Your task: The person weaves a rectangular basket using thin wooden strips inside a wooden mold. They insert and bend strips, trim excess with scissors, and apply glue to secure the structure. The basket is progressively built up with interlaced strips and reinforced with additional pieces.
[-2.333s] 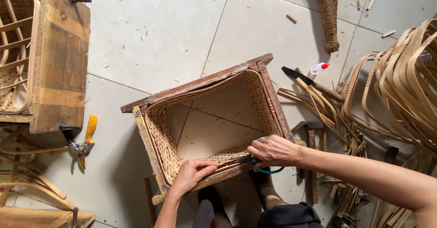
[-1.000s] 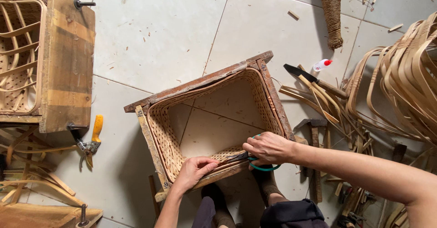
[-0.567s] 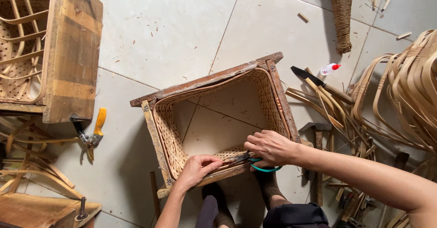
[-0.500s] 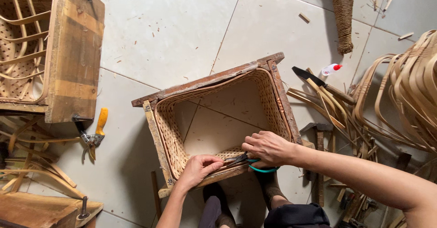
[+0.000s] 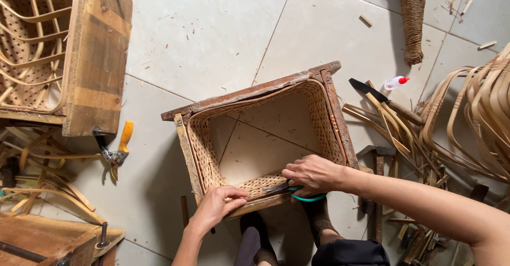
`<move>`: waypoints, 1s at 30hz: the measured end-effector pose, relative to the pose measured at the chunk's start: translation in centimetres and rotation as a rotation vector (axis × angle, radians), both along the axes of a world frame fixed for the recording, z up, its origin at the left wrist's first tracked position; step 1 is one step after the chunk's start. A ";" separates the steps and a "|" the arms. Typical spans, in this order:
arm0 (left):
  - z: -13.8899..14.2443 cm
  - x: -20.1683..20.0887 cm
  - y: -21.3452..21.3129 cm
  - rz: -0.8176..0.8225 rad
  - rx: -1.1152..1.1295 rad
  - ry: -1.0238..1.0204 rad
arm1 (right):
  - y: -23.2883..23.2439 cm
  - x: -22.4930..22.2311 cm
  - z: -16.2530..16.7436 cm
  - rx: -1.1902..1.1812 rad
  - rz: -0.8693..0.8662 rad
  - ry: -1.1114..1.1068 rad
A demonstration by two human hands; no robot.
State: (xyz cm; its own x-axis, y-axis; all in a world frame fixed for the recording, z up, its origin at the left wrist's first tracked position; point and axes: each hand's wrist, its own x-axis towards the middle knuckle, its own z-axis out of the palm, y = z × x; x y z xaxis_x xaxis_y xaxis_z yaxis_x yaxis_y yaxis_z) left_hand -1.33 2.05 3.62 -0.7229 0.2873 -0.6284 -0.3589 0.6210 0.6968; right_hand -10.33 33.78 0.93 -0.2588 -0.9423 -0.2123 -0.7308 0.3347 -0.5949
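Observation:
A wooden frame (image 5: 255, 92) lined with woven cane webbing (image 5: 332, 125) stands on the tiled floor in front of me, its bottom showing bare tile. My left hand (image 5: 217, 206) presses on the near rim of the webbing, fingers curled over it. My right hand (image 5: 313, 173) grips scissors with teal handles (image 5: 307, 196), their dark blades (image 5: 276, 188) lying along the near woven edge just right of my left hand. My feet in dark socks rest below the frame.
A second wooden frame with cane webbing (image 5: 58, 53) stands at the upper left. Yellow-handled pliers (image 5: 119, 148) lie beside it. Bent rattan strips (image 5: 478, 117), a knife (image 5: 380, 99), a small glue bottle (image 5: 396, 82) and a hammer (image 5: 376, 160) lie on the right. A woven cone (image 5: 413, 16) sits at the top.
My right hand with the scissors has slid left along the near rim toward my left hand. The view has shifted slightly; the frame has stayed put.

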 end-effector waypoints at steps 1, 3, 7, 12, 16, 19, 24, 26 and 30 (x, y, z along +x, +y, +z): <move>0.1 -0.1 0.1 -0.019 -0.033 -0.003 | -0.3 0.0 0.0 -0.061 0.004 0.035; 0.2 -0.4 0.3 -0.051 -0.079 -0.005 | -0.6 0.0 -0.1 -0.088 0.006 0.037; 0.5 -0.9 0.3 -0.072 -0.107 -0.036 | -0.7 -0.2 0.0 -0.011 0.048 -0.028; 1.0 -1.6 -0.3 -0.041 -0.063 -0.021 | -1.1 -0.9 0.3 0.109 0.020 -0.162; 1.0 -2.3 0.0 -0.056 -0.102 -0.066 | -1.8 -1.0 0.7 0.121 0.025 -0.147; 1.2 -2.5 -0.1 -0.063 -0.115 -0.058 | -2.1 -1.1 0.9 0.112 0.005 -0.141; 0.8 -2.5 -0.3 -0.059 -0.097 0.043 | -2.3 -1.4 0.4 0.135 0.036 -0.122; 0.5 -2.3 -0.5 -0.059 -0.074 0.112 | -2.4 -1.6 0.1 0.141 0.052 -0.100; -0.1 -1.6 -0.9 -0.035 -0.038 0.161 | -2.4 -1.5 -0.3 0.100 0.068 -0.049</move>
State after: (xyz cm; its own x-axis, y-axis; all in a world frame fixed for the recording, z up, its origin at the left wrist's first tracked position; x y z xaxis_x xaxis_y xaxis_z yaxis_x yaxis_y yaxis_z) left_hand -2.95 1.18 3.55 -0.8053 0.2923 -0.5159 -0.2219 0.6583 0.7193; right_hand -11.86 31.39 0.58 -0.1818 -0.9310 -0.3166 -0.7248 0.3445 -0.5966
